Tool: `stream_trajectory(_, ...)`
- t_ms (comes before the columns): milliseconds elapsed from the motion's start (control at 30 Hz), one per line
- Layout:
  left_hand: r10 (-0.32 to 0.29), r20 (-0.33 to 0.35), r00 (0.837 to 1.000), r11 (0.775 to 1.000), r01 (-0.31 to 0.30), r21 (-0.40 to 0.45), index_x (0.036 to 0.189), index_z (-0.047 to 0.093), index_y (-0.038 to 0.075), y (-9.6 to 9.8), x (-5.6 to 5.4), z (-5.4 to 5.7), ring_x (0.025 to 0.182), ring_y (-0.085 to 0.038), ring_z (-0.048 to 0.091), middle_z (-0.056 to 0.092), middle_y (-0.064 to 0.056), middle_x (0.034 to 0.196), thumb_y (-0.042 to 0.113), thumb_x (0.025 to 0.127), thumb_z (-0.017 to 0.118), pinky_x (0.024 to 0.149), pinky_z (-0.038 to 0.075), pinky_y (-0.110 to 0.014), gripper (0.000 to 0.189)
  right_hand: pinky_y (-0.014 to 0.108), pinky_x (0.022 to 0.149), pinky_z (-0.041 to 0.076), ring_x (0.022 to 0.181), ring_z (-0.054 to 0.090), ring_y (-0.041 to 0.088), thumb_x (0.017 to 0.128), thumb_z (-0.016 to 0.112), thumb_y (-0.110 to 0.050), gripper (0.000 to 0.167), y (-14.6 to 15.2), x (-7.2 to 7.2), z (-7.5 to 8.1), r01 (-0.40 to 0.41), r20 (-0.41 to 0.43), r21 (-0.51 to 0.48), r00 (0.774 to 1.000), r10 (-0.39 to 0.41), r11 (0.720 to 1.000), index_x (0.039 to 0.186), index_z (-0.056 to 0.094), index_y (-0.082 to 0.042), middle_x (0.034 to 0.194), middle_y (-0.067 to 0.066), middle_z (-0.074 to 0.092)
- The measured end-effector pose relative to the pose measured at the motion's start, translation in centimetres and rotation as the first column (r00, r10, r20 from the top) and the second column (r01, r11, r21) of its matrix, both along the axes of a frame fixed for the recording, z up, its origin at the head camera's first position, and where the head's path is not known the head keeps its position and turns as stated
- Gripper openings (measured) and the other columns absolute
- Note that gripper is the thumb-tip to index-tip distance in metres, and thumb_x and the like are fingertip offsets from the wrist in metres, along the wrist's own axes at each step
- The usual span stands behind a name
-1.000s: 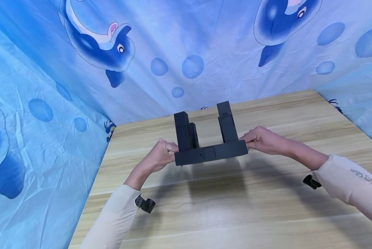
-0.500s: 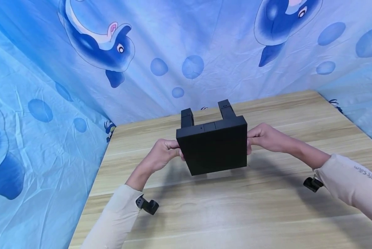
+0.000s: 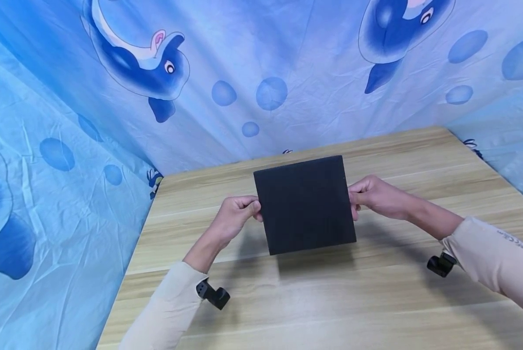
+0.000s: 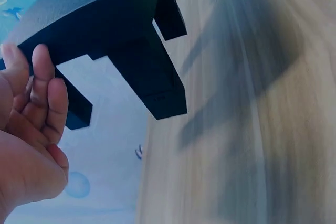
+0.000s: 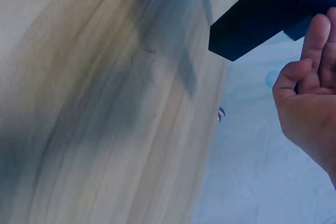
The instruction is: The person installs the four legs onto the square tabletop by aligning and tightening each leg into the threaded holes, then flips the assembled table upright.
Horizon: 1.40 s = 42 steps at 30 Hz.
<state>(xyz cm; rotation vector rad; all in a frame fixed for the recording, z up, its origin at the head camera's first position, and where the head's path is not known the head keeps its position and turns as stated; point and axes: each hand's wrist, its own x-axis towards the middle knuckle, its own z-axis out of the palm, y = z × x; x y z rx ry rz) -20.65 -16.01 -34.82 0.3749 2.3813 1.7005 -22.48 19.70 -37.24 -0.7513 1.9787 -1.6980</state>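
Note:
A small black stand (image 3: 306, 206) with a flat square top is held up off the table, its top face toward the head camera and its legs hidden there. My left hand (image 3: 234, 218) pinches its left edge between thumb and fingers. At the opposite edge, my right hand (image 3: 380, 196) grips it the same way. Several block-like legs show under the stand (image 4: 144, 72) in the left wrist view, pointing away from the top. In the right wrist view, part of a thick leg (image 5: 252, 22) appears beside the right hand's fingers.
A wood-grain table (image 3: 314, 311) lies below, with shadows of the stand and arms on it. Blue cloth (image 3: 261, 58) printed with dolphins and bubbles hangs behind and along the sides. Dark wrist cameras (image 3: 213, 294) sit at both sleeve cuffs.
The stand has been tipped by both hands: its legs, earlier seen pointing away past the top's edge, have dropped from the head view, and the top now faces the camera.

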Motion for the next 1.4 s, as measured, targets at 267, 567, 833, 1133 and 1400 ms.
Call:
stream_trajectory(267, 0.083, 0.133, 0.988, 0.993, -0.092, 0.067, 0.064, 0.061, 0.009, 0.3, 0.7, -0.3, 0.087, -0.017, 0.055, 0.057, 0.002, 0.063, 0.025, 0.101, 0.051, 0.097, 0.031, -0.037, 0.042, 0.029, 0.077, 0.042, 0.067, 0.058, 0.012, 0.102, 0.048, -0.022, 0.037, -0.8, 0.8, 0.3, 0.016, 0.243, -0.063, 0.970, 0.000, 0.998, 0.071, 0.063, -0.012, 0.065, -0.003, 0.064)
stream_trajectory(567, 0.106, 0.321, 0.941, 0.991, -0.125, 0.041, 0.062, 0.059, 0.015, 0.5, 1.6, -0.7, 0.068, -0.012, 0.053, 0.055, 0.006, 0.058, 0.036, 0.102, 0.044, 0.071, 0.027, -0.031, 0.048, 0.025, 0.082, 0.043, 0.060, 0.056, 0.009, 0.102, 0.045, -0.016, 0.029, -1.8, 1.8, -0.3, 0.110, 0.406, -0.066, 0.911, -0.074, 0.992, 0.088, 0.070, -0.012, 0.062, -0.004, 0.059)
stream_trajectory(833, 0.119, 0.376, 0.919, 0.990, -0.136, 0.020, 0.066, 0.060, 0.018, 0.4, 2.0, -1.6, 0.063, -0.010, 0.055, 0.056, 0.007, 0.059, 0.034, 0.102, 0.046, 0.063, 0.025, -0.028, 0.042, 0.022, 0.067, 0.044, 0.060, 0.055, 0.005, 0.101, 0.047, -0.014, 0.024, -2.2, 2.5, -1.4, 0.142, 0.448, -0.063, 0.888, -0.099, 0.988, 0.089, 0.068, -0.014, 0.064, -0.006, 0.060)
stream_trajectory(1133, 0.125, 0.398, 0.909, 0.990, -0.140, 0.007, 0.064, 0.058, 0.018, 0.3, 2.1, -2.3, 0.063, -0.009, 0.056, 0.056, 0.008, 0.058, 0.034, 0.102, 0.047, 0.064, 0.025, -0.029, 0.043, 0.023, 0.066, 0.044, 0.059, 0.053, 0.007, 0.101, 0.049, -0.023, 0.027, -2.4, 2.7, -2.5, 0.138, 0.423, -0.048, 0.900, -0.105, 0.989, 0.085, 0.067, -0.013, 0.062, -0.005, 0.058)
stream_trajectory(1400, 0.144, 0.384, 0.912, 0.989, -0.150, -0.013, 0.076, 0.066, 0.012, 0.0, 2.2, -2.4, 0.068, -0.013, 0.060, 0.060, 0.006, 0.061, 0.035, 0.101, 0.049, 0.068, 0.028, -0.031, 0.038, 0.027, 0.071, 0.046, 0.062, 0.056, 0.011, 0.102, 0.047, -0.026, 0.030, -2.2, 2.5, -2.7, 0.135, 0.395, 0.009, 0.910, -0.127, 0.991, 0.086, 0.065, -0.008, 0.064, -0.002, 0.060)
